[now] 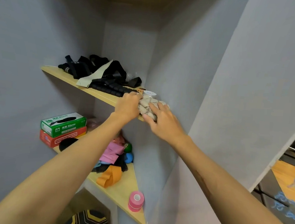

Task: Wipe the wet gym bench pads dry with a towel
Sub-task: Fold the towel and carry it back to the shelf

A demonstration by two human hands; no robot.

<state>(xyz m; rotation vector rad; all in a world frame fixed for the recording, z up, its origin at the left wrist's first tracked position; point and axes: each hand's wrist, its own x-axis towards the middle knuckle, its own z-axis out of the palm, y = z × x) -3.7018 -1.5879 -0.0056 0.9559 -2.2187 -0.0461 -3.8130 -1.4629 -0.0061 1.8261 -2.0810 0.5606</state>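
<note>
Where shelf ends — towel point(148, 107), seemingly between hands.

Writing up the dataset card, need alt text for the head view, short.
Both hands reach to a corner shelf: the left hand grips and the right hand rests on a crumpled beige towel at its edge. Black straps lie behind; glove boxes sit on the shelf below.

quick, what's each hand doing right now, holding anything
Left hand: fingers curled on the left edge of the beige towel on the upper shelf.
Right hand: fingers fairly straight, resting on the towel.
</note>
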